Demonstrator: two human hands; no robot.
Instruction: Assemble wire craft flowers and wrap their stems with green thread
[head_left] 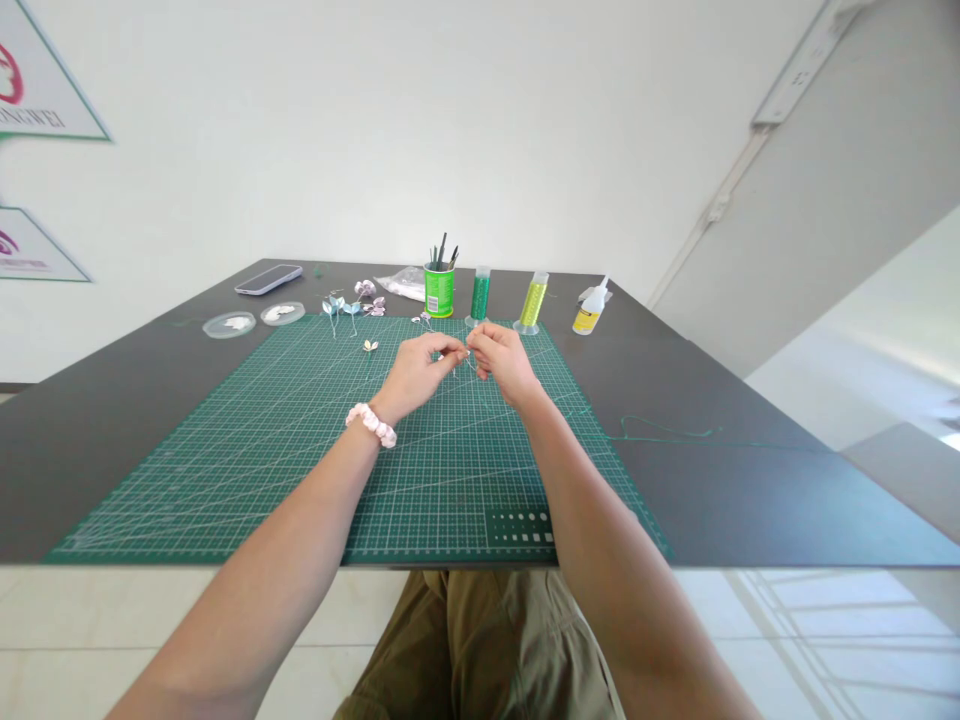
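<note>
A white wall (pixel 480 130) is rising behind a dark surface (pixel 720 500), on which a green gridded cutting mat (pixel 262 450) is lying beneath the hands. Above the far part of this mat, the left hand (pixel 421 370) and right hand (pixel 504 362) are facing each other closely, each forming a narrow pinch with the thumb against the fingers. Between and just below the fingertips they are holding a thin pale strand (pixel 470 364), looking fine and slightly bent; its ends are hiding behind the fingers, so its full shape is impossible to tell. A pale pink scrunchie (pixel 371 424) is circling the left wrist. Left of the hands, a small cream-and-yellow petal piece (pixel 370 346) is resting on the mat, and farther off pale blue flowers (pixel 341 307) with thin stems are lying near pinkish-purple flowers (pixel 365 288). Beyond these, to the far left, two clear dishes (pixel 217 328) are holding white material, and a phone (pixel 268 279) is lying flat. Straight beyond the hands, a bright green cup (pixel 439 292) is holding slim tools. Beyond the right hand, a dark green spool (pixel 481 297) and a yellow-green spool (pixel 533 302) are standing, with a white glue bottle (pixel 590 308) farther right.
</note>
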